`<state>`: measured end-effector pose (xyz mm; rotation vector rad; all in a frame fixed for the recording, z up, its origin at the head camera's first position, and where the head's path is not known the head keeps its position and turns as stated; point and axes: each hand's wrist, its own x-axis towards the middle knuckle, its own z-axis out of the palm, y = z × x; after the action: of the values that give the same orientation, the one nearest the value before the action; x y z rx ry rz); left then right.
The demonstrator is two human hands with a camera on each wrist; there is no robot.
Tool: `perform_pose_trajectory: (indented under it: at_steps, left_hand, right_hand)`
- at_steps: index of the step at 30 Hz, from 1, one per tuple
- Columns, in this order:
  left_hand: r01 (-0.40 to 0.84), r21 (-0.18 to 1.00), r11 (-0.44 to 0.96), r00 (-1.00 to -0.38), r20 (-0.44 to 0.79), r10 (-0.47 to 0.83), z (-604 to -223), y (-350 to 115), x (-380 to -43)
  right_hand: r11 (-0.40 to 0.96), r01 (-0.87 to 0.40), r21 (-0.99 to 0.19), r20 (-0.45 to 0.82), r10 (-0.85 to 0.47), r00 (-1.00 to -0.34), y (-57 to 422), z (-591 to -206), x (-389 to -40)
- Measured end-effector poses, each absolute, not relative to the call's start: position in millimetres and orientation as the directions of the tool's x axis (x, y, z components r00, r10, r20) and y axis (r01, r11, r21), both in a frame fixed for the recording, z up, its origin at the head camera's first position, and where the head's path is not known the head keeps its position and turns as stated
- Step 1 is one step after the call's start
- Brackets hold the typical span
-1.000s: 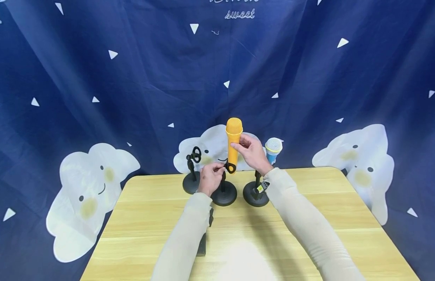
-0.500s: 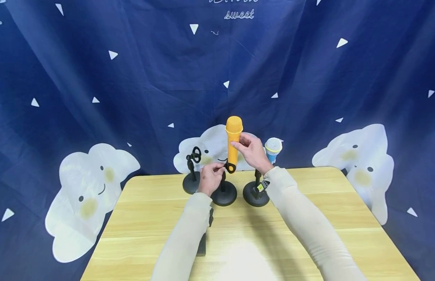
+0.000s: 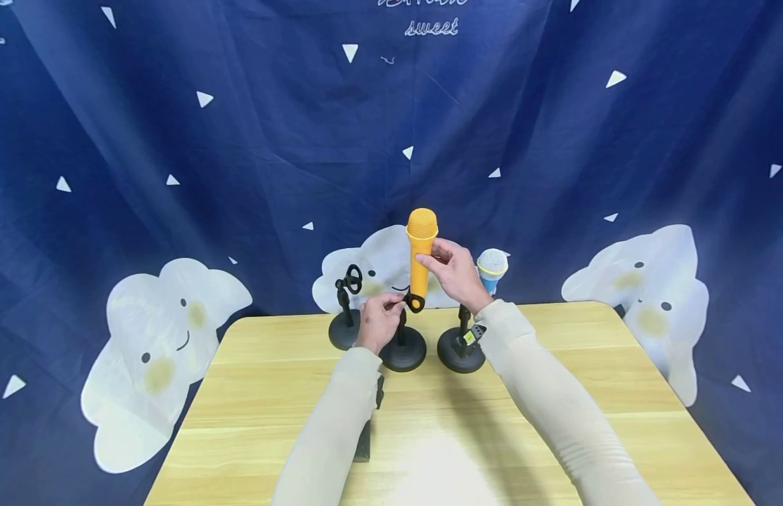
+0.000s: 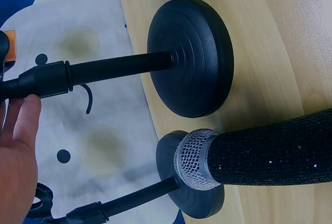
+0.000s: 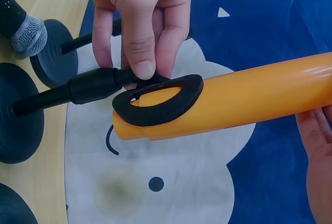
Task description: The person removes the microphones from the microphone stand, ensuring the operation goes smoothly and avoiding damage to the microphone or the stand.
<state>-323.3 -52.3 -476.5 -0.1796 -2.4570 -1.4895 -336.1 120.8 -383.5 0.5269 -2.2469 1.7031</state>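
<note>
- Yellow microphone (image 3: 419, 270): upright, held above the worktop (image 3: 587, 393)'s back edge. Lower end overlaps the black ring (image 5: 155, 117) atop the middle stand (image 3: 404, 351); can't tell if it's through.
- Right hand (image 3: 456, 278): thumb and fingers gripping the microphone's body, probably to leave its lower end free.
- Left hand (image 3: 379, 322): pinching the neck (image 5: 122, 77) beside the ring, likely to stop it swivelling.
- Left stand (image 3: 345, 330), right stand (image 3: 461, 353): also near the back edge; broad bases presumably for steadiness.
- Blue-and-white microphone (image 3: 492, 266): over right stand, mounting hidden.
- Black microphone (image 4: 259, 154): nearer front edge, mostly under the left sleeve (image 3: 331, 429).
</note>
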Motion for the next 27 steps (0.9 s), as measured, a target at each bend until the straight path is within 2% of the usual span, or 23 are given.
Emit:
perform_pose_trajectory:
  at_steps: [27]
  left_hand:
    - [0.241, 0.851, 0.466, -0.958, 0.287, -0.028, -478.4, -51.9, -324.4]
  right_hand:
    - [0.236, -0.426, -0.874, 0.407, -0.127, -0.905, 121.4, -381.1, -335.1]
